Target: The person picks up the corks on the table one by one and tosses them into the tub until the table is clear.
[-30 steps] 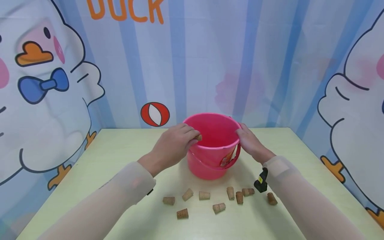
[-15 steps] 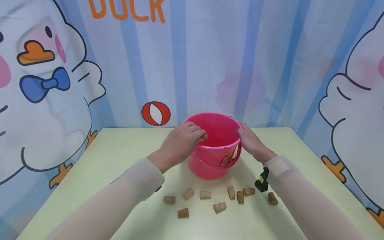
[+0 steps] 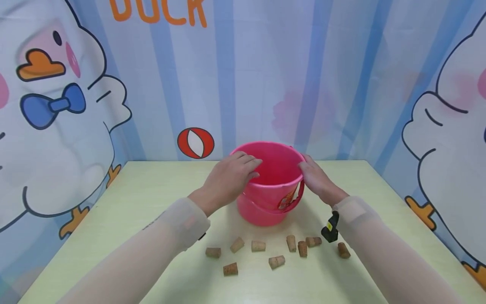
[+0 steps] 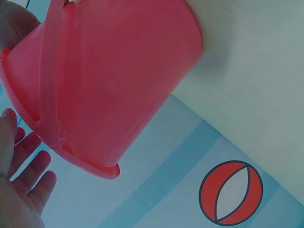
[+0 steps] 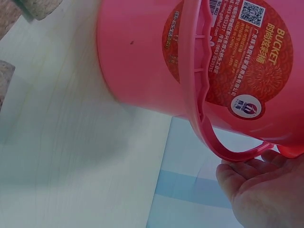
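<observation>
A pink bucket [image 3: 262,213] [image 4: 118,71] [image 5: 142,61] stands upright on the table. My left hand [image 3: 229,177] [image 4: 23,183] hangs over the near-left part of its rim, fingers loosely spread with nothing seen between them. On the opposite side, my right hand [image 3: 318,179] [image 5: 268,192] holds the rim, thumb at the inside and fingers outside, close to the handle [image 5: 194,90]. The bucket's bottom is hidden from the head view.
Several corks lie in front of the bucket, among them a dark one [image 3: 230,269], a pale one [image 3: 276,262] and one at the far right [image 3: 343,251]. A duck-print curtain [image 3: 258,76] hangs behind the table [image 3: 163,181].
The cork that my left hand pinched is out of sight, and its fingers have opened. That hand moved slightly right over the bucket. My right hand has stayed on the rim.
</observation>
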`<act>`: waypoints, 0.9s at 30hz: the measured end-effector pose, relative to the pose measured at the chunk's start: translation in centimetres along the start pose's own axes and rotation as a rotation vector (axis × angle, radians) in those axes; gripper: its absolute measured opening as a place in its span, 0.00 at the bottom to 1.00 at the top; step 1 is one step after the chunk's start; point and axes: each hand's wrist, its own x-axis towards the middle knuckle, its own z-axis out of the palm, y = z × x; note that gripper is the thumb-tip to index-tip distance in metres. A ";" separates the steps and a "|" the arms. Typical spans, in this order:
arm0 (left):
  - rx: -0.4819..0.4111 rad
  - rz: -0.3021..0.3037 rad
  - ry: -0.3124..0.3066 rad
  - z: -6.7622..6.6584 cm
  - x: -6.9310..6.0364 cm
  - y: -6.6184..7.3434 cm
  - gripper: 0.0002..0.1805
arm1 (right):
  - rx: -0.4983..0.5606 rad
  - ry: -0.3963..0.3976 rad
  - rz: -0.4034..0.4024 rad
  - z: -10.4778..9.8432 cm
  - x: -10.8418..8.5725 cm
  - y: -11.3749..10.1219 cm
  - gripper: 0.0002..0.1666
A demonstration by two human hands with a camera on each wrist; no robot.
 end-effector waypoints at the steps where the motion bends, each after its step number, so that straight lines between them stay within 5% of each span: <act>1: 0.002 0.007 0.006 0.0 0.0 0.0 0.29 | 0.002 -0.001 -0.003 0.0 0.0 0.0 0.34; 27: -0.070 0.004 0.129 -0.6 -4.0 -1.8 0.25 | -0.004 0.007 0.016 0.1 0.0 -0.1 0.35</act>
